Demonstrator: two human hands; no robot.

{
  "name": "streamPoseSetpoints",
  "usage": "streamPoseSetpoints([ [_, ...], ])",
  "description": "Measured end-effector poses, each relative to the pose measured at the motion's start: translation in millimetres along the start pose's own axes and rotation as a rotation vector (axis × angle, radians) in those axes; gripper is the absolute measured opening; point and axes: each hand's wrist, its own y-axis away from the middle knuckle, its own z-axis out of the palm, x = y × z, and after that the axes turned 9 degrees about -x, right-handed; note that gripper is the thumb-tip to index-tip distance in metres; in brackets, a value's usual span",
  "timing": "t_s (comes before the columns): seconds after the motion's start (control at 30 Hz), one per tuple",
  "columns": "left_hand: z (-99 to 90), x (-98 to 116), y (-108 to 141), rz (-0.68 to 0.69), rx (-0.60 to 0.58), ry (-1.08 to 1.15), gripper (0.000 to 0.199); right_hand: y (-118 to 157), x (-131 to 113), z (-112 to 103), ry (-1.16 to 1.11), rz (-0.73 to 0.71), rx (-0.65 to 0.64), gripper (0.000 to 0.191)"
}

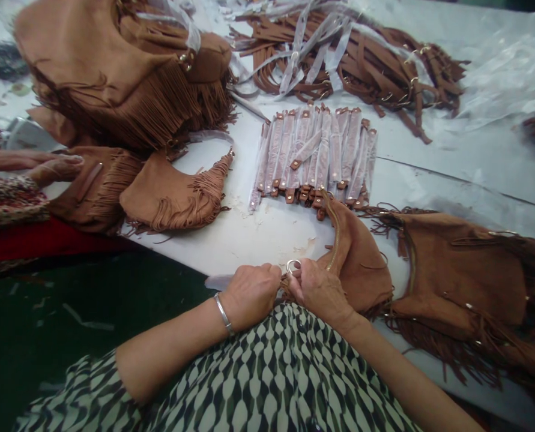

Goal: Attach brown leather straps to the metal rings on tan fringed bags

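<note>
From the head view, a white table (pixel 242 165) spans the scene, its near edge slanting on the left above a dark green floor (pixel 69 312) dotted with scraps. A large fringed bag (pixel 114 66) stands far left, with a smaller fringed bag (pixel 168 189) nearer; beside it at the left edge is a co-worker's hand (pixel 55 168). Brown straps (pixel 361 57) are heaped on the far side, wrapped strips (pixel 314 159) lie in the middle, and another brown bag (pixel 474 264) lies on the right.

The crescent bag (pixel 366 261) is at the near edge, right of centre. Its long axis runs roughly near to far, one tip pointing far, the zipped opening facing left, the rounded belly right. The right hand (pixel 319 288) grasps its near end by a metal ring (pixel 289 264). The left hand (pixel 257 291) is clenched just beside; what it grips is hidden.
</note>
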Motion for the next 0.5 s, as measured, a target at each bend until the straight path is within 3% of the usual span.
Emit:
streamPoseSetpoints([
  [0.1, -5.2, 1, 0, -0.053, -0.001, 0.018, 0.018, 0, -3, -1, 0.015, -0.005, -0.019, 0.013],
  [0.23, -7.6, -5, -1, -0.009, -0.023, 0.077, 0.014, 0, -2, 0, 0.01, -0.016, -0.017, 0.012],
  [0.5, 6.0, -12, -7, -0.048, -0.012, 0.316, 0.014, 1, -2, -3, 0.014, 0.041, -0.092, 0.017],
])
